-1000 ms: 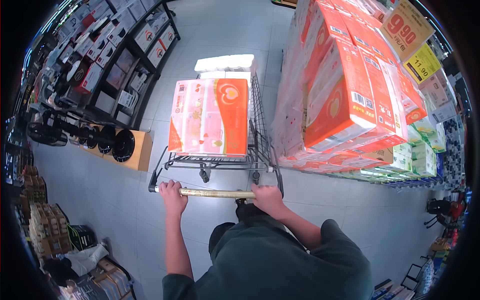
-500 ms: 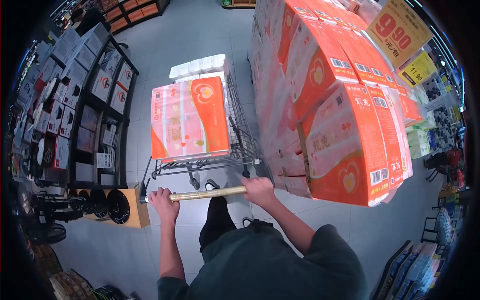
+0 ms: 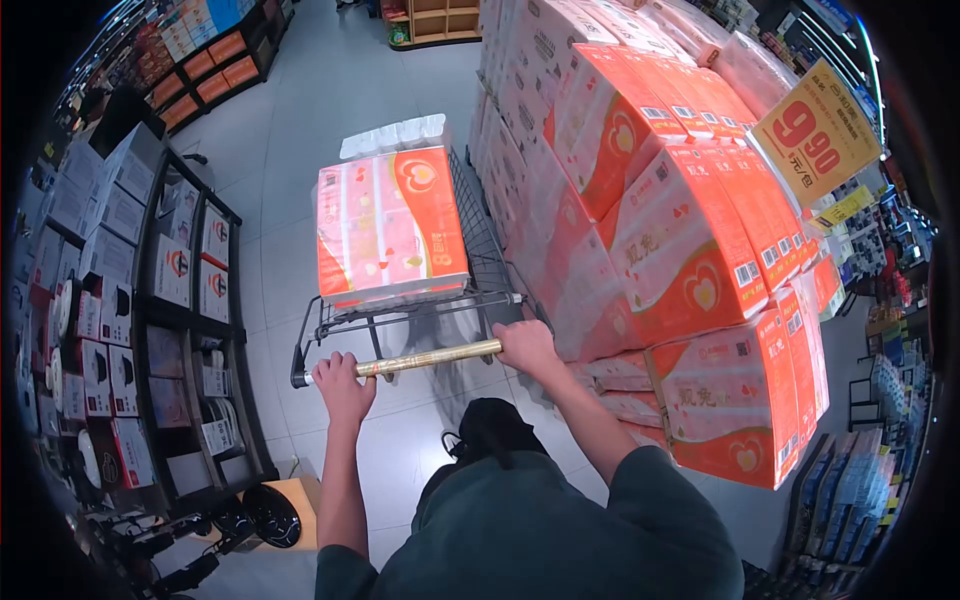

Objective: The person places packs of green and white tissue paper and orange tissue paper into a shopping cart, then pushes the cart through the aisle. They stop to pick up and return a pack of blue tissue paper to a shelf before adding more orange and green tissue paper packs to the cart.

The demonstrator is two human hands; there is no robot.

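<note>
Cart handle (image 3: 430, 358) is straight ahead of me, low centre of view, w/ the cart (image 3: 492, 262) pointing up the aisle, just beside the big stack of orange packs (image 3: 650, 230) on my R. L hand (image 3: 343, 387) is at the bar's L end, R hand (image 3: 527, 347) at its R end. They're wide apart, I'd say for steering control. Both fists are clenched round the bar, fingers (image 3: 338, 366) curled fully over, no gap. An orange-pink pack (image 3: 390, 225) lies flat atop the basket, prob. so it rides steady, w/ white rolls (image 3: 395, 135) beyond it. Shelves of boxes (image 3: 150, 290) on my L, price sign (image 3: 815, 135) upper R.
</note>
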